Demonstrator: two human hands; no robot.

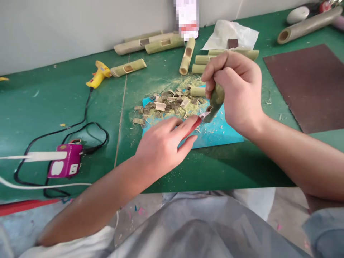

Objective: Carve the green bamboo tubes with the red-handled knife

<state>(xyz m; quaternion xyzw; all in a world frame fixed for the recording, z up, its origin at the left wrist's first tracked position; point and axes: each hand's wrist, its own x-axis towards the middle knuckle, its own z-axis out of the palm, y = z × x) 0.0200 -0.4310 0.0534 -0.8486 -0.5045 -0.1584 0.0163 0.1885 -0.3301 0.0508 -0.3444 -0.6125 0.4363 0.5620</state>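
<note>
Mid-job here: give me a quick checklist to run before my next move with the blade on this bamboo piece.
1. Grip: right hand closed around the bamboo piece: ok.
2. Support: its lower end sits over the blue mat: ok.
3. Tool: left hand holds the red-handled tool, tip at the bamboo's lower end: ok.
4. Fingers clear of the blade edge: cannot tell, blade mostly hidden.
5. Shavings pile crowds the mat's far half: not ok.
6. Glue gun lies apart from both hands: ok.

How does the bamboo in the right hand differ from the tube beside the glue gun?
The held bamboo stands steeply in the right hand over the blue mat; the tube lies flat beside the glue gun. The held bamboo is darker green; the tube is paler, with a rectangular slot. Both are round bamboo.
</note>
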